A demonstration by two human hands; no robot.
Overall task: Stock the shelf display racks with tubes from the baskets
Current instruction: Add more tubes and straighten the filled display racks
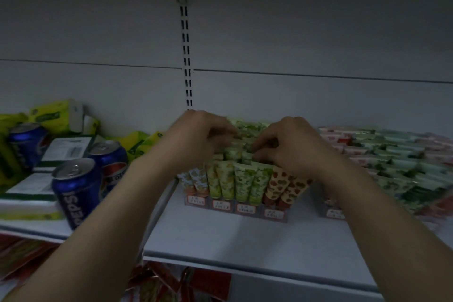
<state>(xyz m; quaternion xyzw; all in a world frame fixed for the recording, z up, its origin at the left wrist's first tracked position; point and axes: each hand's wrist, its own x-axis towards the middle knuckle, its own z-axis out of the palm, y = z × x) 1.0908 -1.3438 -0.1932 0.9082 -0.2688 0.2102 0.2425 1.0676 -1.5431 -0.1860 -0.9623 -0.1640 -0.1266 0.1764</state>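
Note:
A small display rack point(236, 208) stands on the white shelf point(220, 235), filled with rows of upside-down patterned tubes point(242, 181) in green, yellow and red-spotted prints. Both my hands reach over its middle rows. My left hand point(196, 140) has its fingers curled down onto the green tubes at the left. Beside it, my right hand point(284, 147) pinches the tops of green tubes near the centre. The image is blurred at the fingertips, so which tube each hand holds is unclear. No basket is in view.
A second rack of pink and green tubes point(392, 162) stands to the right. On the left shelf are blue Pepsi cans point(76, 191), flat boxes point(31, 189) and yellow-green packs point(56, 115). Red packets point(171, 284) hang below. The shelf front is bare.

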